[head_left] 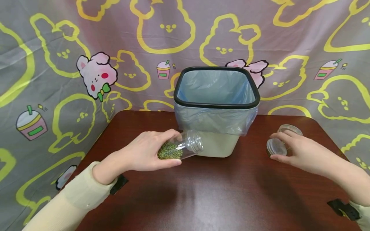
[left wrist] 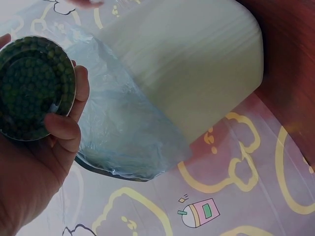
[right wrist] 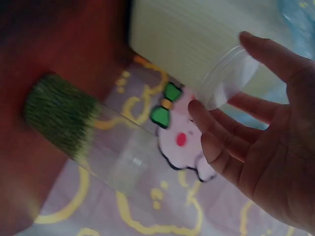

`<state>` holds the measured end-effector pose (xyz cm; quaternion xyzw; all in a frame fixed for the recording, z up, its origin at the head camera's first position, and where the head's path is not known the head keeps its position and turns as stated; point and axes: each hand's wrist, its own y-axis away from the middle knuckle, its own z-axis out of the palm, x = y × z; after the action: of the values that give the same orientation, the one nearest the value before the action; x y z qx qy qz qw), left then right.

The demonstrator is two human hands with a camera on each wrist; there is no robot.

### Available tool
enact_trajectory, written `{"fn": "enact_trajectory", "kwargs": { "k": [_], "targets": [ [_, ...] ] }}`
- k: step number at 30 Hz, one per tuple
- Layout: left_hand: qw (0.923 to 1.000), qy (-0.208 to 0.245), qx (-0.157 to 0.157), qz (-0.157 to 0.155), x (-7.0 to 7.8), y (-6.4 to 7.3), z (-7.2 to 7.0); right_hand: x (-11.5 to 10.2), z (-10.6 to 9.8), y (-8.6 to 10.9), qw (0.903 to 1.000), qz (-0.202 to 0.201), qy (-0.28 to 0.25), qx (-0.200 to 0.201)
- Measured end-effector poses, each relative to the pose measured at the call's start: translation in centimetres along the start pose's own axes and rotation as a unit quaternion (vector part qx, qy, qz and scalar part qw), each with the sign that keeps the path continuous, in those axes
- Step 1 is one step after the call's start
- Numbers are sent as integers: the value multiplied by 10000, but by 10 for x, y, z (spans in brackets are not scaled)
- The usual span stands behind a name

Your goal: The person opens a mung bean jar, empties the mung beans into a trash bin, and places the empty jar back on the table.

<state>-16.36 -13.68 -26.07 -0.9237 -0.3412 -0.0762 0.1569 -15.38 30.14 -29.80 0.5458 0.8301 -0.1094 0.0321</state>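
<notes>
My left hand (head_left: 147, 149) grips a clear plastic jar (head_left: 190, 143), tilted with its uncapped mouth to the right in the head view. Green beans (head_left: 170, 151) lie toward its bottom, and the left wrist view shows them through the jar's round base (left wrist: 34, 88). At the right, my right hand (head_left: 304, 152) pinches a clear round lid (head_left: 277, 147) by its edge between thumb and fingers. Just behind that hand stands a second clear jar (head_left: 290, 129), partly hidden in the head view. In the right wrist view, small green contents (right wrist: 61, 115) fill its lower part.
A pale trash bin (head_left: 216, 146) stands on the brown table (head_left: 202, 199), in the middle beyond my hands. Its black rim (head_left: 214, 105) holds a bluish plastic liner (head_left: 214, 120). A patterned cloth (head_left: 115, 38) encloses the table's back and sides.
</notes>
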Motion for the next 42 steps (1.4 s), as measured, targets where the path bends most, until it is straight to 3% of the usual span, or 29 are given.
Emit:
{"fn": "enact_trajectory", "kwargs": {
  "k": [5, 11, 21, 42],
  "targets": [
    [10000, -34, -7, -33, 0, 1, 0, 5, 26, -7, 9985, -190, 88, -508],
    [10000, -52, 10, -45, -1, 2, 0, 11, 51, -13, 9956, -548, 132, -742],
    [10000, 26, 2, -94, -2, 4, -1, 28, 80, -21, 9883, -478, -73, -1450],
    [9999, 62, 39, -136, -3, 6, -2, 30, 95, -24, 9900, -557, 69, -1291]
  ]
}}
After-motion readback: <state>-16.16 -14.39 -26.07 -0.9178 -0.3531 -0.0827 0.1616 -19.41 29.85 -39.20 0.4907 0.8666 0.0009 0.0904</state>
